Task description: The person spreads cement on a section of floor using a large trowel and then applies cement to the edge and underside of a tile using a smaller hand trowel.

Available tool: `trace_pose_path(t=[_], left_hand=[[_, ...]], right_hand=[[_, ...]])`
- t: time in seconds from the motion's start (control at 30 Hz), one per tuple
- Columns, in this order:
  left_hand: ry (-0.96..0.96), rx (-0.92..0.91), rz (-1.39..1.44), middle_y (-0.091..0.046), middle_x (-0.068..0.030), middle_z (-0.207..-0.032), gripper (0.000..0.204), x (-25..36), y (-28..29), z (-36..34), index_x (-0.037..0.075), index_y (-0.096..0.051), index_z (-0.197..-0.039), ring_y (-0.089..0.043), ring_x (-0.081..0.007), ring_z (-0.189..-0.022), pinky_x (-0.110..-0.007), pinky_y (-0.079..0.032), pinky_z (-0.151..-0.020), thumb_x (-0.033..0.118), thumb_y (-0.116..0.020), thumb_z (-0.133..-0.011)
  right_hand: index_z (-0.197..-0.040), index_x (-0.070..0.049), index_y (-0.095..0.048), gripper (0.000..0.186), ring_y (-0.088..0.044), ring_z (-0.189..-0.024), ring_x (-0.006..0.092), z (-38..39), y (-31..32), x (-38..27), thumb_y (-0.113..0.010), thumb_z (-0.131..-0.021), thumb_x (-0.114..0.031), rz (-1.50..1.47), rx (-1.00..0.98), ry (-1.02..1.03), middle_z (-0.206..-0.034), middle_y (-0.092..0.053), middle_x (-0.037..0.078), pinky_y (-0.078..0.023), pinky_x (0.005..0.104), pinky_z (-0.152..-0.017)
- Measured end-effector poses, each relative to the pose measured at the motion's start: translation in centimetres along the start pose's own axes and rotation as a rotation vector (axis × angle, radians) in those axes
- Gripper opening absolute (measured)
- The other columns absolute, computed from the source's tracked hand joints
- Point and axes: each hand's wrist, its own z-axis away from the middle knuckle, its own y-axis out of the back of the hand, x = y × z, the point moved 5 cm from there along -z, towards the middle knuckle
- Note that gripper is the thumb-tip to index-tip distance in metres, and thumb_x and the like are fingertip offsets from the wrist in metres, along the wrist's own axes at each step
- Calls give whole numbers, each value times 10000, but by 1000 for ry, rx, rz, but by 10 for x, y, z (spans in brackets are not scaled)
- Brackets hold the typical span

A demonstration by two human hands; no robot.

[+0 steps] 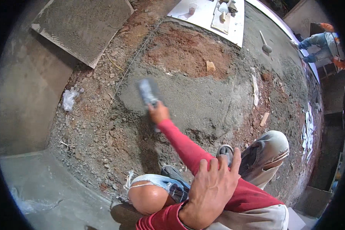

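Over the left part of one grey mortar patch point(195, 97), we have one flat finishing trowel point(147, 89), blurred, its blade pointing away from us; we cannot tell whether it touches the surface. Of our two hands, the right hand point(159, 113) is closed around the trowel's handle, and the left hand point(211, 189) lies over our right sleeve point(188, 142), four fingers loosely spread. The two hands are well apart.

Beyond the mortar we see one area of reddish soil point(180, 48), with one wooden block point(210, 66) near its right edge. A second wooden piece point(264, 119) lies farther right, near one long white strip point(255, 87). One thin line point(133, 61) runs along the left side of the patch; left of it we count one yellow wire point(115, 64) and one crumpled clear plastic bag point(69, 100).

At the top stands one mortar-smeared large board point(84, 28) on the left and one white sheet point(203, 17) on the right. That sheet carries one cup point(193, 7) and one smaller board point(219, 25) with a tool point(223, 11) on it. One more tool point(266, 45) lies on the grey ground, right of the sheet. At the far right we see one co-worker point(322, 42) and several white fragments point(307, 130), too small to count. Two shoes of ours show, one left point(172, 172), one right point(225, 152).
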Motion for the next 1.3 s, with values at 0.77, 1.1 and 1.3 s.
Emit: trace_pose_path(t=[0.77, 1.1, 1.3], left_hand=[[-184, -15, 65, -643, -103, -956, 580, 6, -2, 6, 6, -526, -1381, -649, -233, -885, -362, -486, -785, 357, -652, -938], [-198, 120, 214, -665, -142, -903, 504, 4, -6, -35, 17, -552, -1289, -680, -307, -831, -436, -507, -738, 352, -666, -931], [-223, 80, 161, -668, -144, -887, 451, 0, -33, -68, 21, -562, -1246, -678, -328, -802, -441, -512, -723, 316, -680, -926]], right_hand=[[-941, 78, -725, 695, -704, -944, 446, -93, 295, 185, -655, -870, -610, 139, 783, -161, -921, -709, 310, -538, 497, -831], [-924, 56, -750, 682, -703, -985, 431, -135, 447, 209, -725, -813, -616, 647, 610, -220, -962, -713, 306, -547, 486, -860], [-960, 44, -756, 736, -705, -781, 282, -153, 620, 119, -742, -786, -671, 584, 402, -284, -881, -735, 185, -545, 429, -716]])
